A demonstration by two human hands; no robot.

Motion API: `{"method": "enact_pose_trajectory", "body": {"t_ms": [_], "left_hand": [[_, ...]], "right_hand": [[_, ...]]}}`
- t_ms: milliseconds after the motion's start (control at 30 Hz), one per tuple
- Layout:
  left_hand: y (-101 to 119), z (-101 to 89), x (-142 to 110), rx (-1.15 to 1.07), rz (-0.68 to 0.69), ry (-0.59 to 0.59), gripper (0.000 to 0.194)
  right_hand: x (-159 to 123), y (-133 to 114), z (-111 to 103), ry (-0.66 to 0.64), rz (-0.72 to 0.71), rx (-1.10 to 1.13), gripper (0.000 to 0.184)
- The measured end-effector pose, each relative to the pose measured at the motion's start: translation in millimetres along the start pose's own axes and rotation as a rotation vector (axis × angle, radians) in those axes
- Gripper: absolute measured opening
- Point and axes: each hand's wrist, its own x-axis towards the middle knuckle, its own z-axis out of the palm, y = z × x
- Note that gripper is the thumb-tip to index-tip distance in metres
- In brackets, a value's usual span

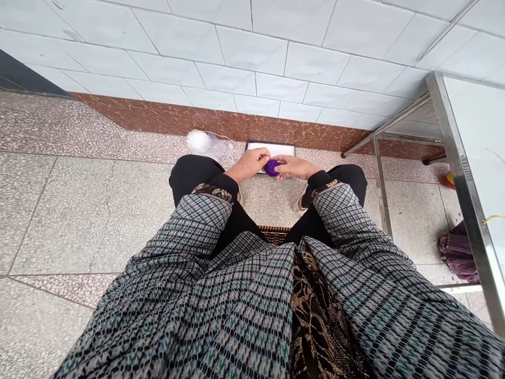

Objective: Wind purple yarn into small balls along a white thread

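Note:
Between my knees, a small round piece of purple yarn work (270, 168) is held up in front of a white tray. My right hand (296, 167) grips it from the right, with the thumb and fingers closed around its side. My left hand (251, 161) is at its upper left edge, thumb and fingertips pinched together. Whatever is between those fingertips is too small to make out. Behind both hands lies the white tray with a dark rim (270, 142), partly hidden by them.
A ball of white yarn (198, 142) in clear plastic lies on the floor to the left, loose strands beside it. A metal-framed table (465, 158) stands at the right. Ahead is a tiled wall (252, 58). Dark purple cloth (461, 252) hangs under the table.

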Motion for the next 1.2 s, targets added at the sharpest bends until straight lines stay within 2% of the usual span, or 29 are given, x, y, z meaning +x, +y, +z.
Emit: {"method": "enact_pose_trajectory", "body": {"t_ms": [133,200,300,367,433,533,600,633,700,800,867,933,1000,1067,1133,1200], "left_hand": [[0.4,-0.9,0.1,-0.061,-0.052,-0.035,0.013],[-2.5,-2.0,1.7,-0.082,-0.074,-0.032,0.013],[-7.8,-4.0,4.5,-0.054,-0.11,0.012,0.015],[-9.7,-4.3,4.9,-0.013,-0.142,0.005,0.016],[-9.3,-2.9,3.7,0.015,-0.147,-0.093,0.016],[-6.8,1.3,0.2,-0.011,-0.065,-0.358,0.015],[-6.1,3.0,-1.3,-0.054,0.012,-0.48,0.016],[-6.2,3.1,-1.6,-0.067,0.041,-0.5,0.016],[-7.1,1.4,-1.4,-0.06,0.068,-0.468,0.016],[-8.3,-2.8,-0.2,-0.005,0.066,-0.303,0.015],[-8.8,-4.8,0.7,0.028,0.067,-0.189,0.015],[-9.7,-5.7,1.7,0.046,0.066,-0.122,0.015],[-11.5,-5.9,3.1,0.062,0.049,-0.086,0.015],[-13.9,-5.7,4.3,0.088,0.009,-0.06,0.016],[-15.6,-5.2,4.8,0.104,-0.033,-0.067,0.018],[-15.4,-4.2,4.3,0.1,-0.061,-0.128,0.019]], "right_hand": [[3.3,4.1,-3.8,0.04,-0.038,-0.063,0.033],[3.1,3.8,-5.6,0.019,-0.044,-0.075,0.032],[0.7,-0.2,-7.6,-0.012,-0.103,0.058,0.034],[-0.6,-3.8,-8.6,0.032,-0.179,0.205,0.035],[-0.6,-6.5,-9.5,0.118,-0.25,0.33,0.034],[3.3,-6.6,-10.2,0.27,-0.263,0.404,0.026],[7.8,-3.5,-9.8,0.377,-0.176,0.317,0.021],[10.3,-1.3,-9.3,0.429,-0.117,0.226,0.022],[14.4,3.1,-7.8,0.492,0.003,0.008,0.029],[15.7,7.2,-5.7,0.412,0.13,-0.221,0.036],[12.7,7.0,-4.8,0.265,0.17,-0.269,0.033],[7.8,5.2,-4.5,0.114,0.162,-0.243,0.028],[2.9,2.8,-4.7,-0.002,0.117,-0.16,0.025],[-0.4,0.9,-5.5,-0.065,0.054,-0.051,0.026],[-1.2,-0.1,-6.9,-0.082,-0.026,0.073,0.031],[0.4,-0.4,-8.8,-0.038,-0.115,0.201,0.035]]}}
